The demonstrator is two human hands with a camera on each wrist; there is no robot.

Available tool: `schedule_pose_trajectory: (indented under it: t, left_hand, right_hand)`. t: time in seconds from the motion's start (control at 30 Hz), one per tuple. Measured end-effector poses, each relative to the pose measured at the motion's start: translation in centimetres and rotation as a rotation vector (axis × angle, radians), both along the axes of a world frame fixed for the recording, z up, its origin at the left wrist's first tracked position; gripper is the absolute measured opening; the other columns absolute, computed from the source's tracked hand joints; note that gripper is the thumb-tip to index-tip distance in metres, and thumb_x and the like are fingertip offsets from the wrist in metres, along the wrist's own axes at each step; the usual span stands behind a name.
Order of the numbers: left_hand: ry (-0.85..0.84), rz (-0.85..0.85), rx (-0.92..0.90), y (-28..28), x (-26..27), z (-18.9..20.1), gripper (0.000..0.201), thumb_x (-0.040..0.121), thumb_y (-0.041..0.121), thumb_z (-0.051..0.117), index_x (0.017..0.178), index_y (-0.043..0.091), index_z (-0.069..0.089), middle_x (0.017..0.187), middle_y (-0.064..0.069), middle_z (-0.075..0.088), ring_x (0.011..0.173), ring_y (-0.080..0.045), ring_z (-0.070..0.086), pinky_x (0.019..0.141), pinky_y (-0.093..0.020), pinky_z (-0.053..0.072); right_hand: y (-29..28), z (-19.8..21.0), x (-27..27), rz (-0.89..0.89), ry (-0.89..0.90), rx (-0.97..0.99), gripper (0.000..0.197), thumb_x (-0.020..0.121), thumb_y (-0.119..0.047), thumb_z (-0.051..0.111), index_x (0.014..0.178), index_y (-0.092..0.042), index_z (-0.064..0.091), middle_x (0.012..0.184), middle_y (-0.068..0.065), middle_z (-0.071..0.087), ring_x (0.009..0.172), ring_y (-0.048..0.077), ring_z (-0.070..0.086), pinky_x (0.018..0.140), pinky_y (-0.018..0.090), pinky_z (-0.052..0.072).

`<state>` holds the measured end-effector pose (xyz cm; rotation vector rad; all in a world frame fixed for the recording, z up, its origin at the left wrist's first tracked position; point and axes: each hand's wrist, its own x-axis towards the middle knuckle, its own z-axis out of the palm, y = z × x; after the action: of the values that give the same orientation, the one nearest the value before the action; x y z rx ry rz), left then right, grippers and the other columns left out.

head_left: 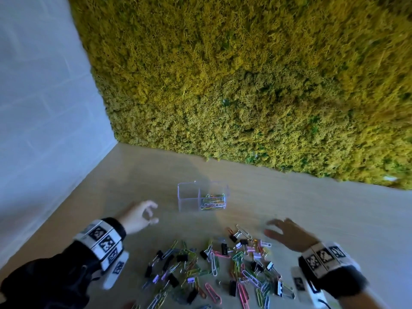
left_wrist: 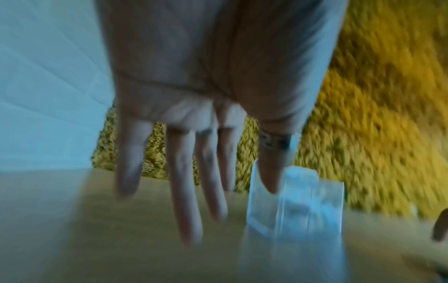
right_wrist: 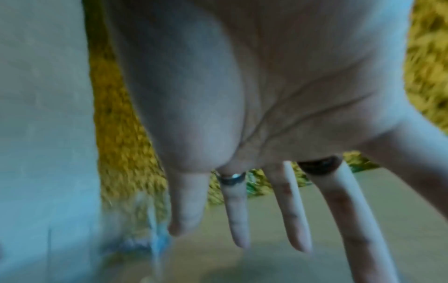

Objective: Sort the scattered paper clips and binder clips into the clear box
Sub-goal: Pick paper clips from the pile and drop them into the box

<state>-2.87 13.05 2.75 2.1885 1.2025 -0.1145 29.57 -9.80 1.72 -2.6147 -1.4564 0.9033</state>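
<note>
- The bench [head_left: 289,197] is carrying a heap of paper clips and binder clips [head_left: 223,264] at its near edge, most still unsorted
- The clear box [head_left: 201,198] is standing beyond the heap, only its right compartment holding paper clips
- Both the left hand [head_left: 138,216] and right hand [head_left: 287,234] are hovering empty, fingers spread, so the next move is likely pinching one clip from the heap

Office-like desk corner, wooden tabletop [head_left: 289,197], moss wall panel [head_left: 245,74], white wall [head_left: 44,108]
</note>
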Motion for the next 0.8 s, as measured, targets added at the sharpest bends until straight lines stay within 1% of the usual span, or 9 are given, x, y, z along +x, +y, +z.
schedule_pose_trajectory:
  t: [0.1, 0.2, 0.3, 0.37, 0.53, 0.6, 0.67, 0.73, 0.8]
  left_hand:
    - [0.253, -0.093, -0.040, -2.0, -0.9, -1.0, 0.058, 0.081, 0.038, 0.064, 0.131, 0.020, 0.040, 0.113, -0.001, 0.053, 0.093, -0.012, 0.049, 0.078, -0.022, 0.041]
    - [0.217, -0.134, -0.120, -5.0, 0.5, -2.1, 0.064, 0.077, 0.034, 0.069, 0.132, 0.022, 0.037, 0.133, -0.006, 0.040, 0.118, -0.019, 0.043, 0.099, -0.031, 0.040]
    - [0.103, -0.197, -0.137, -6.6, 2.1, -2.4, 0.054, 0.079, 0.033, 0.068, 0.126, 0.022, 0.044, 0.117, -0.001, 0.043, 0.103, -0.014, 0.045, 0.086, -0.024, 0.040]
    - [0.009, -0.189, -0.155, -6.5, 1.9, -1.6, 0.047, 0.080, 0.036, 0.066, 0.121, 0.023, 0.049, 0.110, 0.003, 0.047, 0.091, -0.010, 0.048, 0.076, -0.020, 0.041]
    - [0.205, -0.139, -0.099, -5.7, -2.9, -1.0, 0.043, 0.064, 0.048, 0.077, 0.086, 0.021, 0.052, 0.085, 0.006, 0.057, 0.068, -0.010, 0.050, 0.054, -0.017, 0.036]
    - [0.402, -0.208, -0.171, -6.4, -4.0, -1.8, 0.065, 0.047, 0.060, 0.079, 0.086, 0.012, 0.060, 0.096, -0.003, 0.067, 0.069, -0.013, 0.055, 0.050, -0.017, 0.037]
    - [0.465, -0.258, -0.216, -7.0, -3.9, -3.1, 0.071, 0.033, 0.064, 0.076, 0.080, 0.013, 0.060, 0.104, -0.007, 0.068, 0.079, -0.017, 0.060, 0.052, -0.017, 0.042]
    - [0.423, -0.268, -0.169, -8.0, -3.0, -4.0, 0.055, 0.042, 0.054, 0.084, 0.069, 0.023, 0.046, 0.096, 0.003, 0.062, 0.081, -0.015, 0.056, 0.062, -0.023, 0.044]
    - [0.326, -0.248, -0.140, -8.8, -1.7, -4.5, 0.049, 0.057, 0.034, 0.085, 0.066, 0.027, 0.038, 0.078, 0.010, 0.051, 0.066, -0.007, 0.049, 0.059, -0.022, 0.040]
  right_hand:
    - [-2.2, -1.9, -0.2, -0.164, 0.056, -0.036, 0.097, 0.062, -0.085, 0.036, 0.135, -0.022, 0.036, 0.126, 0.016, 0.039, 0.112, 0.027, 0.047, 0.106, 0.036, 0.035]
    - [-1.3, -2.2, -2.5, -0.219, 0.224, 0.102, 0.119, 0.038, -0.085, 0.037, 0.130, -0.011, 0.044, 0.132, 0.021, 0.043, 0.123, 0.030, 0.044, 0.103, 0.036, 0.036]
    - [-0.5, -1.9, -4.6, -0.109, 0.363, 0.268, 0.058, 0.073, -0.057, 0.065, 0.099, -0.006, 0.066, 0.078, -0.006, 0.065, 0.074, -0.001, 0.060, 0.075, 0.033, 0.053]
    - [-1.1, -1.1, -4.4, -0.101, 0.356, 0.293, 0.046, 0.083, -0.040, 0.060, 0.110, -0.003, 0.060, 0.081, -0.018, 0.056, 0.077, 0.000, 0.057, 0.060, 0.013, 0.050]
    - [-5.7, 2.0, -4.7, -0.035, 0.477, -0.200, 0.033, 0.082, -0.040, 0.064, 0.101, -0.015, 0.055, 0.089, 0.009, 0.062, 0.046, 0.006, 0.057, 0.037, 0.015, 0.042]
    - [-6.4, 2.5, -6.7, 0.153, 0.466, -0.372, 0.030, 0.081, -0.044, 0.062, 0.098, -0.019, 0.065, 0.095, 0.006, 0.069, 0.051, 0.001, 0.062, 0.048, 0.014, 0.047]
    - [-6.3, 2.0, -8.9, 0.376, 0.361, -0.372, 0.037, 0.085, -0.047, 0.056, 0.108, -0.019, 0.065, 0.111, 0.003, 0.068, 0.081, 0.007, 0.066, 0.073, 0.019, 0.047]
    - [-5.6, 1.0, -10.5, 0.480, 0.284, -0.350, 0.041, 0.088, -0.043, 0.053, 0.116, -0.015, 0.060, 0.120, 0.007, 0.064, 0.105, 0.019, 0.061, 0.090, 0.024, 0.041]
    - [-4.7, -0.1, -11.3, 0.434, 0.338, -0.293, 0.039, 0.087, -0.043, 0.055, 0.107, -0.011, 0.064, 0.109, 0.010, 0.069, 0.099, 0.025, 0.065, 0.094, 0.034, 0.048]
